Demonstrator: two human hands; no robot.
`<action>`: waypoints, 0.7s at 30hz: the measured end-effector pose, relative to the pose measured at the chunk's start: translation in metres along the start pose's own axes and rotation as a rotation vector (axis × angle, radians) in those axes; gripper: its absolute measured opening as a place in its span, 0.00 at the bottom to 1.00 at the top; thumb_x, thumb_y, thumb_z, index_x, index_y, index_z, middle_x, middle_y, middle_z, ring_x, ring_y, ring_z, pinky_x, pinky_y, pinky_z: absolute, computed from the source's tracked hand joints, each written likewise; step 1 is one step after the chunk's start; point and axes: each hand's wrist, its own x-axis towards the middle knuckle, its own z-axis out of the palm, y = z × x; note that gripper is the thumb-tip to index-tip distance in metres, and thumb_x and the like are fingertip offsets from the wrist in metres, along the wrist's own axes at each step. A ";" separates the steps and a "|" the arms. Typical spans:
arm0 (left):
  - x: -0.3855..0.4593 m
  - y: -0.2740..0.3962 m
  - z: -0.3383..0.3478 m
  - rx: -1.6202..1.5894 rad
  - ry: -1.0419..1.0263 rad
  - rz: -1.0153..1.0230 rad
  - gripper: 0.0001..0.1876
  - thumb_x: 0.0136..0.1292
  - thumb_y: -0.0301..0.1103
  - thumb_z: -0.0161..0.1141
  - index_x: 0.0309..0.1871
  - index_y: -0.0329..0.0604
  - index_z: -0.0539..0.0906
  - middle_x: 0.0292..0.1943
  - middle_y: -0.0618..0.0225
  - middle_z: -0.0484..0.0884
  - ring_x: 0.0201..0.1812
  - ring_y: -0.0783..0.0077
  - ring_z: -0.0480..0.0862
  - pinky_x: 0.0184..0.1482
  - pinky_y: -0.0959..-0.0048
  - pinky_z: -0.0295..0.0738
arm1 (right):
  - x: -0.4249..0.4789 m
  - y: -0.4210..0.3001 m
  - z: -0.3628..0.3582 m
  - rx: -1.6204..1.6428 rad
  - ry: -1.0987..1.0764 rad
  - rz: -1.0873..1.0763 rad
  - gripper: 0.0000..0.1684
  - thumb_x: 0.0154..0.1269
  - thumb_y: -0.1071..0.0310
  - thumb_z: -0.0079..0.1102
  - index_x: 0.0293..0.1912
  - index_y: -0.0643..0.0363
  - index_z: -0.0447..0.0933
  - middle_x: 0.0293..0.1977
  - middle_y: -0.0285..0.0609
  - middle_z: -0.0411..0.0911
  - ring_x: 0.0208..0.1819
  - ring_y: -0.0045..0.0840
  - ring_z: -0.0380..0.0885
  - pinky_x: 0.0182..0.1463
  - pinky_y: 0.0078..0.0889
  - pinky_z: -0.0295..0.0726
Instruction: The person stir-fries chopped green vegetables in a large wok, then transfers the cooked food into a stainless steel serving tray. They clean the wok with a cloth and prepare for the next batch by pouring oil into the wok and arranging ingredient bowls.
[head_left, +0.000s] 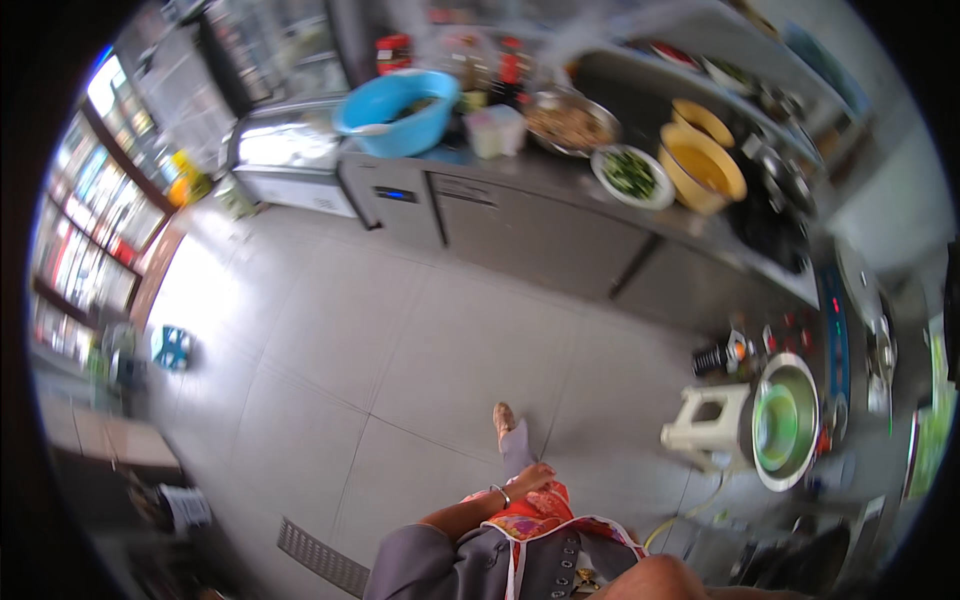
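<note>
My left hand (535, 477), with a bracelet at its wrist, is held low before my body against a red patterned apron (534, 511). Its fingers are blurred and I see no object in them. Of my right side only a bare stretch of arm shows at the bottom edge; the right hand is out of view. Before me, on a steel counter (525, 176), stand a light blue basin (397, 135) with dark food, a steel bowl of brownish food (574, 127), a white bowl of cut greens (630, 177) and a yellow pot (701, 169) of orange-yellow liquid.
Grey floor tiles (330, 322) lie between me and the counter. To the right stand a white plastic stool (705, 420) and a metal basin (806, 420) holding a green bowl. A teal stool (172, 348) is at the left. A perforated grey strip (322, 559) lies on the floor, lower left.
</note>
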 end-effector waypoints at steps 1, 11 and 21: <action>0.006 0.005 -0.013 -0.010 -0.012 0.015 0.13 0.59 0.36 0.56 0.43 0.38 0.77 0.26 0.66 0.80 0.26 0.74 0.82 0.28 0.76 0.79 | 0.013 -0.013 0.007 -0.030 -0.012 0.041 0.11 0.61 0.64 0.47 0.35 0.63 0.71 0.25 0.50 0.77 0.24 0.34 0.79 0.28 0.38 0.81; -0.106 0.139 -0.226 0.150 0.495 0.080 0.18 0.58 0.40 0.54 0.48 0.40 0.76 0.31 0.64 0.82 0.28 0.72 0.81 0.29 0.75 0.78 | 0.140 -0.347 0.129 -0.413 -0.081 -0.037 0.07 0.54 0.71 0.47 0.27 0.66 0.69 0.24 0.57 0.74 0.25 0.43 0.78 0.28 0.48 0.79; -0.249 -0.003 -0.392 0.133 0.929 -0.072 0.30 0.51 0.54 0.62 0.49 0.37 0.78 0.44 0.50 0.80 0.48 0.57 0.78 0.50 0.65 0.71 | 0.070 -0.671 0.662 -0.557 -0.468 -0.724 0.08 0.57 0.66 0.51 0.33 0.61 0.72 0.24 0.47 0.78 0.23 0.28 0.79 0.24 0.28 0.79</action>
